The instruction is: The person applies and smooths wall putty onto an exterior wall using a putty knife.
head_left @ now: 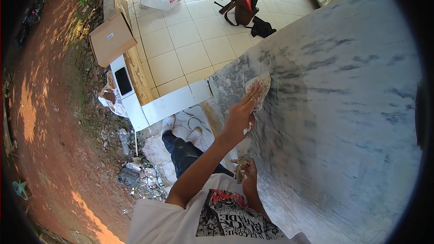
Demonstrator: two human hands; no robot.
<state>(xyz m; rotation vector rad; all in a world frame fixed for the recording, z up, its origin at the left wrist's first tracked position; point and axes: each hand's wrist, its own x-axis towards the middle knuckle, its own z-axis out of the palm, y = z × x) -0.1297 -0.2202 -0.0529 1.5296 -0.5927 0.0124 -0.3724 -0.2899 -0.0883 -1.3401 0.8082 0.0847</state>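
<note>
Left hand [239, 115] presses a pad [258, 88] flat on the slab [343, 108]; right hand [246, 174] clutches a wad [241, 171]. Uneven pressure may streak the surface.

We note a sheet of sandpaper [258, 89], pale and dusted white with a speckled, worn face, lying flat against the large grey slab [343, 108]. It sits near the slab's left edge, curled slightly at its upper rim, and fingers cover its lower part. The slab is broad, its surface mottled grey and white with dark streaks. We also record a small crumpled scrap [242, 168], pale and dusty, held lower down beside the slab's edge; its material cannot be determined.
</note>
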